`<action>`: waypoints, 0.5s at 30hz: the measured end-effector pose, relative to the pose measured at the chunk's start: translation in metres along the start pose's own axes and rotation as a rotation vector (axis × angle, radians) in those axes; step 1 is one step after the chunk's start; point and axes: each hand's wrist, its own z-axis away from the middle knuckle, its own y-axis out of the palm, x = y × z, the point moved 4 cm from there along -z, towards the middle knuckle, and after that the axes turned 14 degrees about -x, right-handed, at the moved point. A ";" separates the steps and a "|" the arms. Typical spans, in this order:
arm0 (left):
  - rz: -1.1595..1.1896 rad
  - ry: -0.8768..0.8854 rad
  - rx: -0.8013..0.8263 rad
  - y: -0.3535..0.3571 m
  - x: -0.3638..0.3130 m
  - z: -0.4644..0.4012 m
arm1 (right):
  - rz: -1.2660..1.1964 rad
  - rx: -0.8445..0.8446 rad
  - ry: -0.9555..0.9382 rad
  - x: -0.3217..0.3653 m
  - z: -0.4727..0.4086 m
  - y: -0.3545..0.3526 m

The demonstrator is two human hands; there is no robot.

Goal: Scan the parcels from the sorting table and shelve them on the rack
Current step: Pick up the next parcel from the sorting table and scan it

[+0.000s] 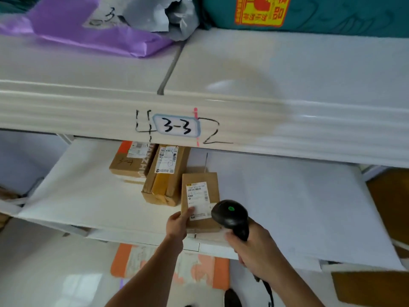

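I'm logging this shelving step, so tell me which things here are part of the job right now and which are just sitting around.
In the job:
- small brown parcel, held by the left hand on the lower shelf
- black scanner, in the right hand grip
- shelf label 3-3

Just sitting around:
- two cardboard boxes further back
- purple bag, grey bag and green package above

Three parcels (164,173) on the lower shelf (287,207) — bags (99,29) above.

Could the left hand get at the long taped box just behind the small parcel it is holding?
Probably yes. The left hand grips the small parcel at the shelf's front, and the long taped box lies just beyond, left of it, with nothing between. It would have to release the parcel first.
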 end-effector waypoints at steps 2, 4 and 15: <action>0.057 -0.003 -0.039 -0.003 -0.003 -0.009 | -0.030 -0.018 0.038 0.004 0.005 0.010; 0.132 -0.067 -0.083 -0.006 0.002 -0.008 | -0.082 -0.031 0.082 0.007 0.010 0.018; 0.209 -0.268 0.231 0.030 0.037 0.012 | -0.138 -0.111 0.105 0.013 0.026 0.022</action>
